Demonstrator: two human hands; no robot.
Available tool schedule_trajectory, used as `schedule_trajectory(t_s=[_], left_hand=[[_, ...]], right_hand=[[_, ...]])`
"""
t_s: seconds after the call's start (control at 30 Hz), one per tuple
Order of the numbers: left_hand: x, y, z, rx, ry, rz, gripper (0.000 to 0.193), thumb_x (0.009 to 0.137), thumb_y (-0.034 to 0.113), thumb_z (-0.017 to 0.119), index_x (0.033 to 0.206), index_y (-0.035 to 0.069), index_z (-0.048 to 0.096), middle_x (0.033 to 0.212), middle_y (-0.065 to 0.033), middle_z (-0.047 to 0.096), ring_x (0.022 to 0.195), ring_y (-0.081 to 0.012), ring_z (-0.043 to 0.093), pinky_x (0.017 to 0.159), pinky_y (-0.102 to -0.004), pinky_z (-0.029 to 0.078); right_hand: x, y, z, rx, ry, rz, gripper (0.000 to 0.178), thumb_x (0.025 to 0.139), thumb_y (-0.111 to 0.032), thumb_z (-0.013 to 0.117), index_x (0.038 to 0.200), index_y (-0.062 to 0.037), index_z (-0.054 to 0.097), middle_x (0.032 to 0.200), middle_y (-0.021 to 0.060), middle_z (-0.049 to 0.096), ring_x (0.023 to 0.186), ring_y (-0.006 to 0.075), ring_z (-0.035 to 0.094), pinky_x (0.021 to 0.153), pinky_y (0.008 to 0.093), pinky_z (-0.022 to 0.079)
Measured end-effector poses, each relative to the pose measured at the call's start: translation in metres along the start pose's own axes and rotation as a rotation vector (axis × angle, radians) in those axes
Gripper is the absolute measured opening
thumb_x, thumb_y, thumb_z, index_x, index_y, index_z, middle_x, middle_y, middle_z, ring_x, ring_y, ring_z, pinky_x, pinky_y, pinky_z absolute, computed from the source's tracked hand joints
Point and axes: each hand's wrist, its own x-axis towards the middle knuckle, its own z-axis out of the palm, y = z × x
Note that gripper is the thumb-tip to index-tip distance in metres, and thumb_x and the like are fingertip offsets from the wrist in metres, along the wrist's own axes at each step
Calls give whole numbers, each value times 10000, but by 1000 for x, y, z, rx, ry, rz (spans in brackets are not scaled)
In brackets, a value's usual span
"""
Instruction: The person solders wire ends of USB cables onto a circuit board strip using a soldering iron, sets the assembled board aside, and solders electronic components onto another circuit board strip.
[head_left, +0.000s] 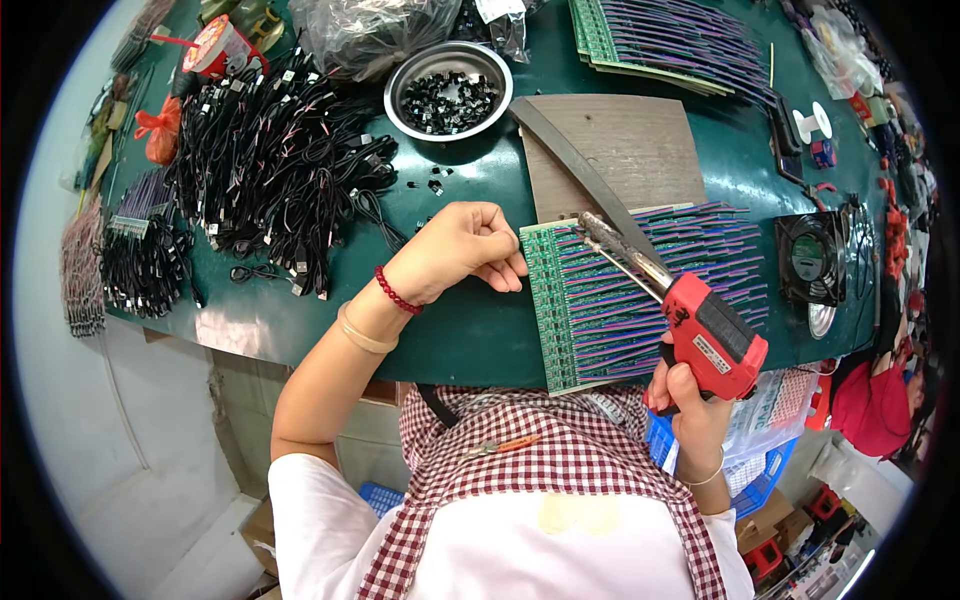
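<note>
My right hand (692,408) grips a red and black soldering gun (712,345) by its handle. The gun's long metal tip reaches up and left over the green circuit board panel (548,310), close to its top edge. Rows of thin dark wires (660,285) run rightward across that panel. At the panel's left edge is my left hand (455,250), thumb and fingers curled together. Whatever the fingers may pinch is too small or hidden to name. A long flat metal strip (580,165) slants from the wooden board (625,140) down behind the gun's tip.
A metal bowl (392,100) of small black connectors stands beyond my left hand, with a few loose connectors (436,186) beside it. Black USB cables (280,160) pile up at left. More wired panels (650,45) lie at the far right, a fan (812,255) nearer. A red cup (222,48) stands far left.
</note>
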Motion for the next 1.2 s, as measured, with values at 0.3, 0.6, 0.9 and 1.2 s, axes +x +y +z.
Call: schedule_trajectory(t_s=[0.3,0.6,0.9,1.2], left_hand=[[4,0,-1,-23,-1,-40,74,898,34,521,850,-22,533,804,-141,672,659,-182,687,607,-251,580],[4,1,-2,-12,-21,-56,85,904,46,527,860,-27,532,812,-140,672,660,-175,685,609,-250,579],[6,-2,-3,-25,-24,-65,91,915,54,524,867,-24,524,810,-137,673,660,-174,686,607,-249,577],[7,-3,-3,-46,-12,-59,113,900,43,526,843,-53,534,779,-158,669,657,-196,693,603,-262,589]], right_hand=[[-2,21,-4,-92,-81,32,430,925,-262,625,1202,37,490,643,69,536,525,114,488,495,254,411],[-4,28,-2,-249,-95,-11,392,934,-242,614,1182,34,488,673,65,542,564,117,496,524,257,406],[0,18,1,-415,-98,55,251,810,-186,734,972,-27,629,780,62,601,657,160,594,588,278,463],[14,-3,19,-671,-157,-367,340,720,-90,776,976,11,577,695,63,627,569,168,629,546,264,476]])
